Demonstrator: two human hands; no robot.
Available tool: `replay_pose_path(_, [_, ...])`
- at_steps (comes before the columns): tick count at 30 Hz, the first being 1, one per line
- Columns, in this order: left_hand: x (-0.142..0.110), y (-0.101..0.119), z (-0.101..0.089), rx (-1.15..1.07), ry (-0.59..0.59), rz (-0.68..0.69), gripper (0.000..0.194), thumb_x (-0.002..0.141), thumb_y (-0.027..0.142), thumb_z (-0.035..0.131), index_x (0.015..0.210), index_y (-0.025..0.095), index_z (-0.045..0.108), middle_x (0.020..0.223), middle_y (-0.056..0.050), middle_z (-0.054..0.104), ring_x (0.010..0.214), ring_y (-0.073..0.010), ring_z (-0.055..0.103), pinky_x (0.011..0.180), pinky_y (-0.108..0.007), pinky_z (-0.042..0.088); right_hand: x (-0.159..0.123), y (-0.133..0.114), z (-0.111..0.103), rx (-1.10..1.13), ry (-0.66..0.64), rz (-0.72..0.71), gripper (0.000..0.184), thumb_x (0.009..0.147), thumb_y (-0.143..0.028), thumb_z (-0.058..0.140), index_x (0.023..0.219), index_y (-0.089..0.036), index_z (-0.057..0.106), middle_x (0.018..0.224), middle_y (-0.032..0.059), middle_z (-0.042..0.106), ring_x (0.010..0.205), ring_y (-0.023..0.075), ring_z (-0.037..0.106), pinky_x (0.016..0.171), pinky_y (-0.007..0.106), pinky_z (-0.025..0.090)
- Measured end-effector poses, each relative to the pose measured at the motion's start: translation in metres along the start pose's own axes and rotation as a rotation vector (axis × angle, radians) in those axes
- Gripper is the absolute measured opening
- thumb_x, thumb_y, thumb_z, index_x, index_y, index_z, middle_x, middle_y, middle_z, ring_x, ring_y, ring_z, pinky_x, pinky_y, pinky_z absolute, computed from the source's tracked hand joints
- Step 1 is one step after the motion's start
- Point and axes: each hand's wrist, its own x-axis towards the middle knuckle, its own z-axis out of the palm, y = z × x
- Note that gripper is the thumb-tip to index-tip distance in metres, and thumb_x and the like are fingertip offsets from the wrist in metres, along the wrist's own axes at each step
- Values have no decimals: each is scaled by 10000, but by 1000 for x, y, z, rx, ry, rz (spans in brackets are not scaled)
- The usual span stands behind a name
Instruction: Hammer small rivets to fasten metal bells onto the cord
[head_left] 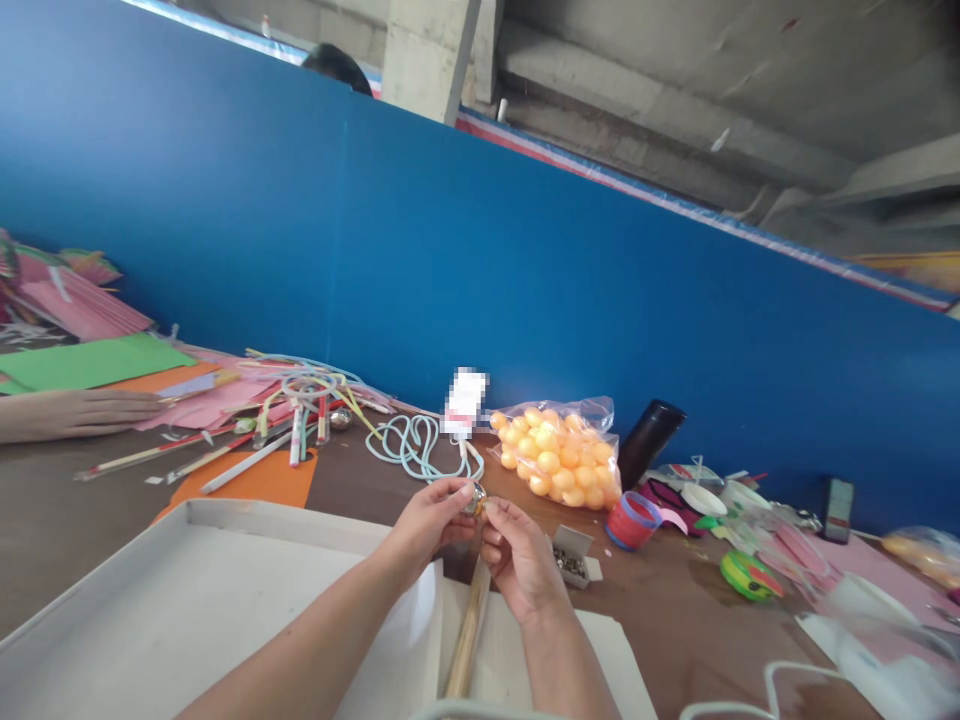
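My left hand [429,525] is closed, its thumb and fingers pinching a small shiny silver ball [474,498] above the front of the table. My right hand [519,560] meets it from the right, thumb and forefinger pressed together at the ball's edge. A golden glint shows there, too small to name, and the fingertips hide what the right hand pinches. Below the hands, a pale wooden stick [466,645] runs toward me; its far end passes beneath the fingers. Just right of my right hand stands a small open box [574,558] of tiny metal pieces.
A white tray [292,520] lies at left front. Behind are a bag of orange balls [559,455], coiled pale-blue cord [409,447], a black cylinder [652,440] and a red-and-blue ring stack [632,520]. Another person's hand [105,412] rests at left. A blue partition [487,270] closes the back.
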Motion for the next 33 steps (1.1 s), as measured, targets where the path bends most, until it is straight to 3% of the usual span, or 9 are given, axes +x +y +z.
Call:
replay_pose_path(14, [0,1,1,35,14,-12,319,697,375,675,917,149,626,765,-42,636,599,-85,607,585,-192,507,0,2,0,-157,70,-98,184,661,-285,736,742,-153,637,590,-54,513,449,30,374,383,134,288])
replay_pose_path(19, [1,2,1,-21,19,-26,291,706,348,676,906,143,623,762,-39,625,584,-78,601,571,-188,516,-1,-1,2,-153,39,-120,211,673,-268,726,837,-151,663,653,-36,541,476,33,393,399,142,315])
replay_pose_path(26, [1,2,-1,-56,23,-40,282,717,338,669,909,139,612,757,-41,630,585,-79,601,564,-190,523,-2,-2,0,-129,-2,-110,147,719,-262,696,816,-167,639,744,-18,545,529,42,421,414,138,333])
replay_pose_path(33, [2,0,-2,-47,25,-41,293,713,359,667,909,147,613,780,-45,637,589,-81,603,556,-187,518,-2,-2,0,-137,1,-104,140,707,-242,717,770,-164,619,668,-39,493,523,40,400,409,126,320])
